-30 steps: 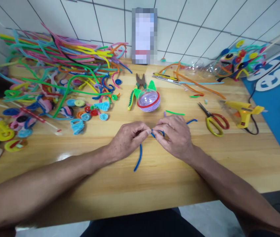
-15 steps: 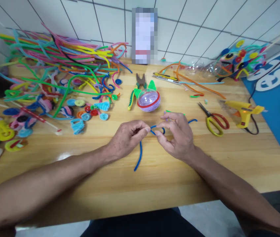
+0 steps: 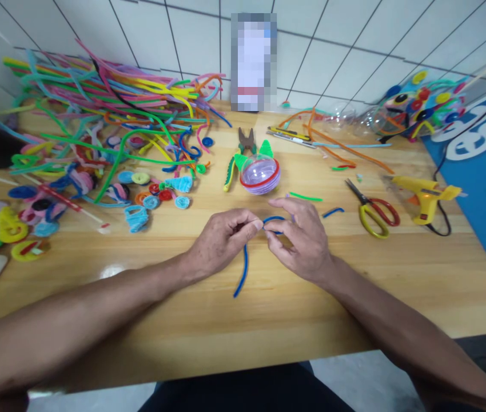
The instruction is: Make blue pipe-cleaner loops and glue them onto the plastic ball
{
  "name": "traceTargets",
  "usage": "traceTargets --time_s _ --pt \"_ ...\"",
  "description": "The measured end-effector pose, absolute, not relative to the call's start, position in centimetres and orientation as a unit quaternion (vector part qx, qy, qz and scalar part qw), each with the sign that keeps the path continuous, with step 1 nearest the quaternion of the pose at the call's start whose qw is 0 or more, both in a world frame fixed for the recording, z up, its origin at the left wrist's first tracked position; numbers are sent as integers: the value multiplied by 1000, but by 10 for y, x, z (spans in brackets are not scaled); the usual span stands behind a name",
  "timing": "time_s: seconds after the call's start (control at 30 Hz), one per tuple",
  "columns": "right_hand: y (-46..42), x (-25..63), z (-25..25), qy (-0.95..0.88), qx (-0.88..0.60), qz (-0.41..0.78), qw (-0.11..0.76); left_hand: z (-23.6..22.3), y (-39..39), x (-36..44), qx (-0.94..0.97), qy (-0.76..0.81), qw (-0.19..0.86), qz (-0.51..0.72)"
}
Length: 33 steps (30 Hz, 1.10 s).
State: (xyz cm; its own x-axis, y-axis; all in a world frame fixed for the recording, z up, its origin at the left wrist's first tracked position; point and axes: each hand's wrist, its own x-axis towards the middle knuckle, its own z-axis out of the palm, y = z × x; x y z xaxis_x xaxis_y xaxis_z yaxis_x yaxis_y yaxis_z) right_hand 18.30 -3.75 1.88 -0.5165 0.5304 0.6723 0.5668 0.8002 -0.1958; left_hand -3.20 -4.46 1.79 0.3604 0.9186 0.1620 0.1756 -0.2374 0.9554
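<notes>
The left hand (image 3: 228, 237) pinched a blue pipe cleaner (image 3: 274, 218) between thumb and index finger, above the middle of the wooden table (image 3: 174, 326). The pipe cleaner curved from this pinch toward the right hand (image 3: 301, 237), whose fingers were bent and parted around the curve; whether they gripped it could not be told. A blue strand (image 3: 245, 272) extended below the left hand, its upper end hidden, so that any join with the held piece could not be determined.

Beyond the hands stood a purple bowl (image 3: 261, 182) with a red band and two green pointed ears. Pliers (image 3: 229, 171) with green and yellow handles lay just beside it, jaws pointing away from the person. A short green piece (image 3: 306, 197) and a short blue piece (image 3: 333, 212) lay near the right hand. Farther right were scissors (image 3: 374, 212) with one red and one yellow handle, then a yellow glue gun (image 3: 425, 197). Coiled pieces (image 3: 151, 202) and a heap of colored pipe cleaners (image 3: 118, 94) occupied the left side. A phone with a blurred screen (image 3: 253, 66) stood upright at the wall.
</notes>
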Motion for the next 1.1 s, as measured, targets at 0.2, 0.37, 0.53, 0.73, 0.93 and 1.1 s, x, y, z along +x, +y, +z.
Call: traceTargets --time_s 0.2,0.37,0.53,0.73,0.93,1.1 --pt "-37 182 17 -869 -316 -25 380 18 -45 -32 685 396 464 399" --pt "-38 183 18 -870 -322 -22 371 18 -44 -31 672 399 469 412" --pt "-40 183 18 -866 -332 -17 373 17 -43 -32 661 400 469 428" --pt "-40 182 17 -862 -344 -20 372 16 -44 -31 661 401 462 435" --pt "-39 182 16 -863 -337 -5 377 18 -44 -31 662 396 465 434" --pt "-39 181 16 -867 -328 2 375 18 -44 -31 663 391 472 430"
